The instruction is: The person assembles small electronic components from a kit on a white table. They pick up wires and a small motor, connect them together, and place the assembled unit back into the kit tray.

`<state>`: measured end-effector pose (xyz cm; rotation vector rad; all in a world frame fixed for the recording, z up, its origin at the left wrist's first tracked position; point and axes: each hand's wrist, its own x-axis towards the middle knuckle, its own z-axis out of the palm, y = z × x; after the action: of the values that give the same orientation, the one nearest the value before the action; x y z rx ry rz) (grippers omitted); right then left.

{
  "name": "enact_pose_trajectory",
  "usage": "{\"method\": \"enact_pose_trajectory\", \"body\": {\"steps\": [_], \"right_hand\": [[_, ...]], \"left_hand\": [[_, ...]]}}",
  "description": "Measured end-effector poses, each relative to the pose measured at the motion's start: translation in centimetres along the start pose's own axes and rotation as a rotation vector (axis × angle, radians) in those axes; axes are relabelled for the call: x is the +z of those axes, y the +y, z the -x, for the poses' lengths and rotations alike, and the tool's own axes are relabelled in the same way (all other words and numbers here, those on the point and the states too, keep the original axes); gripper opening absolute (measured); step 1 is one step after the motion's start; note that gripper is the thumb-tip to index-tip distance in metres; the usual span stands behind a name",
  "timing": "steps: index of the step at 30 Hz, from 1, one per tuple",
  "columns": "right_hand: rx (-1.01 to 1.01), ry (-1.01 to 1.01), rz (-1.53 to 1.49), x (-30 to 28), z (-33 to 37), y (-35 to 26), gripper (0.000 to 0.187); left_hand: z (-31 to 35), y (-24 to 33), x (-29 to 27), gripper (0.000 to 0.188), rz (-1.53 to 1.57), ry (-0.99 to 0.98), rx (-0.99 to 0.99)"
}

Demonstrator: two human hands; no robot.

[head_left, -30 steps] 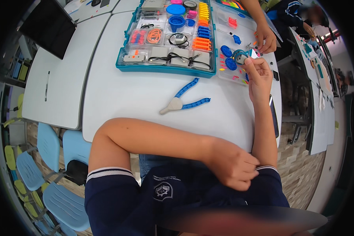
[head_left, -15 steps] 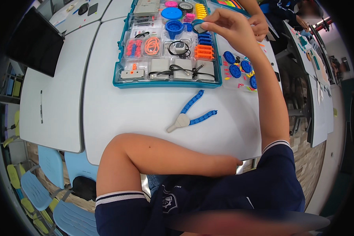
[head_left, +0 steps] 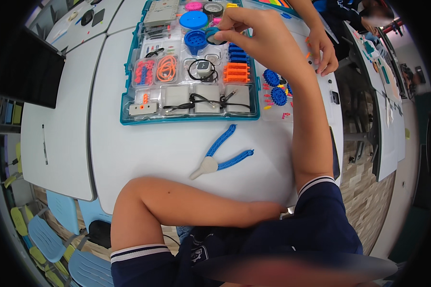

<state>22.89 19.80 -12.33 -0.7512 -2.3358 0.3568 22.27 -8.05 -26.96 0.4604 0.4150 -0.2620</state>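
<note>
Above the upper part of an open teal-edged kit box (head_left: pixel 124 117), my right hand (head_left: pixel 254 38) pinches a small round teal-rimmed piece (head_left: pixel 212 35) between thumb and fingers. The piece is close beside a blue cup-shaped part (head_left: pixel 195 43), below a round blue lid (head_left: pixel 193 20). My left forearm lies bent across my front at the table's near edge. The left hand (head_left: pixel 268 211) is tucked by my right side, its fingers hidden. Between forearm and box lies a V-shaped tool (head_left: pixel 208 165) with a grey head and two blue arms, out of both hands.
The box holds orange blocks (head_left: pixel 236 72), a coiled orange cord (head_left: pixel 166 68) and grey modules with black cables. Blue gears (head_left: pixel 278 96) sit in a clear tray at its right. Another person's hand (head_left: pixel 324 52) rests over the table beyond my right forearm. A black monitor (head_left: pixel 26 67) stands left.
My right hand has moved left across the box with the round piece, toward the blue cup-shaped part. The other person's hand has come lower, its fingers spread. The whole view has shifted slightly.
</note>
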Motion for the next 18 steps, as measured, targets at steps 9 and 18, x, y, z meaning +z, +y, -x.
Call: {"method": "enact_pose_trajectory", "body": {"steps": [9,18], "right_hand": [[0.002,0.13,-0.079,-2.3,0.0,-3.2,0.012],[-0.056,0.372,0.255,-7.7,1.5,-7.3,0.014]], "left_hand": [[-1.5,-0.7,-1.8,0.031,-1.715,-0.178,0.897],[4.2,5.3,1.5,0.015,-1.644,-0.016,1.071]]}}
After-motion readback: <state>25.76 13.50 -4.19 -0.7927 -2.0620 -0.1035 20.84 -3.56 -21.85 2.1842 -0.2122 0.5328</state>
